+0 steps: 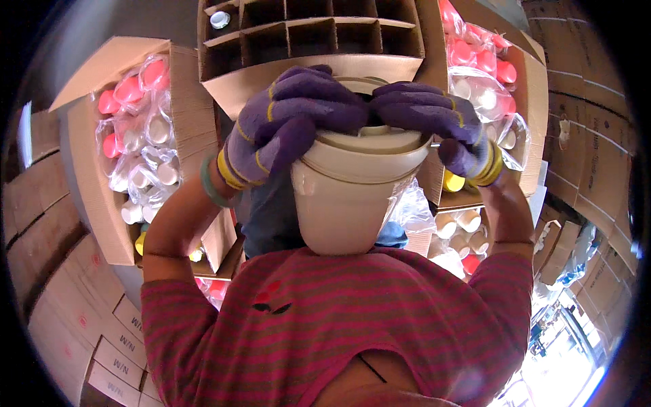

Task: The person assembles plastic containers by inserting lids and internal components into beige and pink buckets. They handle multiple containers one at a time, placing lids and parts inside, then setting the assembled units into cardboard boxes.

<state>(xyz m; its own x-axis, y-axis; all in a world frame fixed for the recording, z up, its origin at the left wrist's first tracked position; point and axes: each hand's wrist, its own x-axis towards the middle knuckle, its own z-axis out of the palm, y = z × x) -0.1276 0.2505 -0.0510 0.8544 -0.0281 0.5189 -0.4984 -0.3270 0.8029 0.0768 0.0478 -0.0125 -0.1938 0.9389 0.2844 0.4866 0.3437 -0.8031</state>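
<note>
Left hand [288, 122] and right hand [437, 125] curl over the top of the pale bucket [356, 203], whether pinching we cannot tell, between left carton [193, 115] and right carton [538, 102], near our striped shirt [352, 302], where we'd best work both sides evenly.

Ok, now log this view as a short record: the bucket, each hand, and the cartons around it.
bucket: cream, before the striped shirt
left hand: purple glove, on bucket's top, left side
right hand: purple glove, on bucket's top, right side
divided carton: beyond bucket; white item inside, toward its left
left carton: red and white items
right carton: likewise
</note>
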